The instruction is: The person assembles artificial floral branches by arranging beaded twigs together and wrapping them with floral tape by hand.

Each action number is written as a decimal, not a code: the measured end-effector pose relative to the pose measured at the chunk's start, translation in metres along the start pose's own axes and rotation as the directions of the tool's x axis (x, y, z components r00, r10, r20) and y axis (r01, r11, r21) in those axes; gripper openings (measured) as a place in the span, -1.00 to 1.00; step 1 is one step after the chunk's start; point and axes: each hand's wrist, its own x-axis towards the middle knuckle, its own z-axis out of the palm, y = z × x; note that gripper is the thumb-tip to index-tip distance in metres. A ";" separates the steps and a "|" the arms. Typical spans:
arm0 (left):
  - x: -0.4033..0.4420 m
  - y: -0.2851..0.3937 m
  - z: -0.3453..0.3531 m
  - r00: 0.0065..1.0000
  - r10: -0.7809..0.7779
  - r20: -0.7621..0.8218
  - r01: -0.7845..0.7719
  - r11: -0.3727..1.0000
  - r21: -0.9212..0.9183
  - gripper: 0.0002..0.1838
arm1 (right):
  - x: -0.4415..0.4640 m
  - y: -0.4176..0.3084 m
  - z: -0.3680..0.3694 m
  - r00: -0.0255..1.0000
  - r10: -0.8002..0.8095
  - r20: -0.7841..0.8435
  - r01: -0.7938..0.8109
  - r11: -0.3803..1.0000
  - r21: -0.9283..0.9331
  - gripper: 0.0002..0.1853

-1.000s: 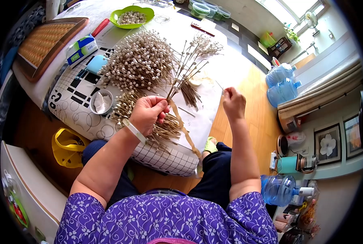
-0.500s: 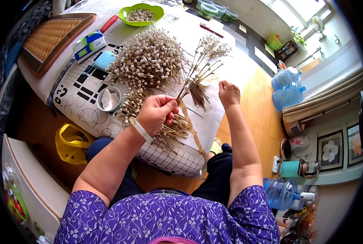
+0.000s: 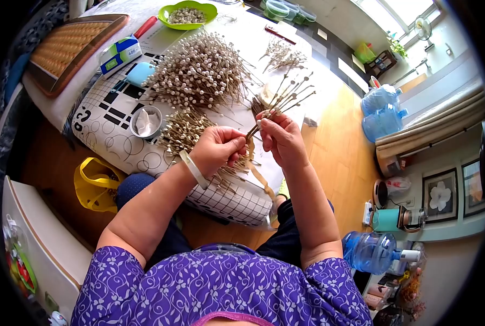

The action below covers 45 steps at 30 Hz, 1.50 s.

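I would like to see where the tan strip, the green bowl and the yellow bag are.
tan strip [image 3: 260, 176], head view: its hanging middle part
green bowl [image 3: 210, 13], head view: its right rim
yellow bag [image 3: 92, 200], head view: its lower side

A head-worn camera is facing forward and down. It is viewing the table from close above.

Two bare hands, one hand-held bundle of slim brown stems, one lime-green plastic bowl, one yellow handled bag, three clear blue plastic water jugs and two dark-framed pictures are showing.
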 end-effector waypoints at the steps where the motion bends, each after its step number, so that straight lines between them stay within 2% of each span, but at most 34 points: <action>1: 0.001 0.000 0.001 1.000 0.014 0.007 -0.014 0.999 0.029 -0.88 | 0.000 0.002 -0.001 1.000 0.002 -0.004 -0.002 1.000 0.005 -0.80; 7: 0.004 -0.004 0.007 0.996 0.060 -0.061 -0.050 0.988 0.149 -0.87 | 0.004 0.010 -0.004 0.993 0.039 -0.107 -0.027 0.993 0.112 -0.85; 13: 0.007 -0.003 0.005 0.999 0.015 -0.047 -0.011 0.996 0.089 -0.85 | 0.007 0.011 -0.010 0.995 0.092 0.024 -0.095 0.977 0.190 -0.86; 15: 0.006 -0.002 0.004 1.000 0.007 -0.028 -0.005 0.997 0.081 -0.85 | 0.008 0.013 -0.014 0.988 0.073 0.138 -0.092 0.986 0.139 -0.87; 18: 0.005 0.000 0.004 1.000 -0.017 0.002 0.016 0.997 0.079 -0.86 | 0.008 0.014 -0.017 0.980 0.039 0.196 -0.064 0.990 0.123 -0.87; 26: 0.007 -0.004 0.006 1.000 -0.010 -0.010 0.011 0.988 0.153 -0.87 | 0.008 0.014 -0.017 0.985 0.014 0.172 -0.008 0.999 -0.038 -0.87; 28: 0.006 -0.008 0.007 0.992 0.119 -0.048 -0.102 0.960 0.259 -0.86 | 0.008 0.015 -0.016 0.990 0.008 0.139 0.000 0.998 -0.057 -0.86; 29: 0.006 -0.010 0.007 0.992 0.118 -0.047 -0.102 0.960 0.261 -0.86 | 0.009 0.015 -0.016 0.990 0.006 0.138 0.001 0.999 -0.055 -0.86; 31: 0.005 -0.013 0.008 0.960 0.279 -0.012 -0.249 0.874 0.418 -0.86 | 0.009 0.013 -0.017 0.990 0.025 0.138 -0.015 0.997 -0.077 -0.87; 32: 0.005 -0.013 0.007 0.960 0.279 -0.010 -0.249 0.874 0.418 -0.86 | 0.010 0.013 -0.017 0.990 0.024 0.137 -0.014 0.997 -0.076 -0.87; 34: 0.004 -0.012 0.007 0.927 0.370 0.057 -0.337 0.757 0.560 -0.87 | 0.010 0.012 -0.018 0.990 0.038 0.138 -0.026 0.996 -0.087 -0.87; 35: 0.003 -0.009 0.009 0.928 0.368 0.059 -0.336 0.757 0.561 -0.87 | 0.010 0.012 -0.017 0.990 0.037 0.136 -0.026 0.996 -0.085 -0.87; 37: 0.002 -0.004 0.013 0.872 0.478 0.105 -0.418 0.615 0.669 -0.88 | 0.010 0.012 -0.016 0.990 0.042 0.138 -0.033 0.997 -0.070 -0.86; 38: 0.002 -0.004 0.013 0.872 0.477 0.107 -0.418 0.614 0.669 -0.88 | 0.010 0.012 -0.015 0.990 0.041 0.137 -0.031 0.997 -0.069 -0.86; 40: 0.003 -0.003 0.010 0.802 0.575 0.161 -0.461 0.424 0.780 -0.88 | 0.010 0.011 -0.013 0.989 0.041 0.139 -0.034 0.998 -0.057 -0.85; 44: 0.007 -0.009 0.005 0.782 0.593 0.191 -0.488 0.392 0.780 -0.87 | 0.011 0.014 -0.014 0.990 0.049 0.135 -0.045 0.998 -0.032 -0.87; 45: 0.006 -0.012 0.005 0.854 0.514 0.082 -0.422 0.591 0.688 -0.87 | 0.011 0.014 -0.014 0.991 0.046 0.130 -0.041 0.998 -0.038 -0.86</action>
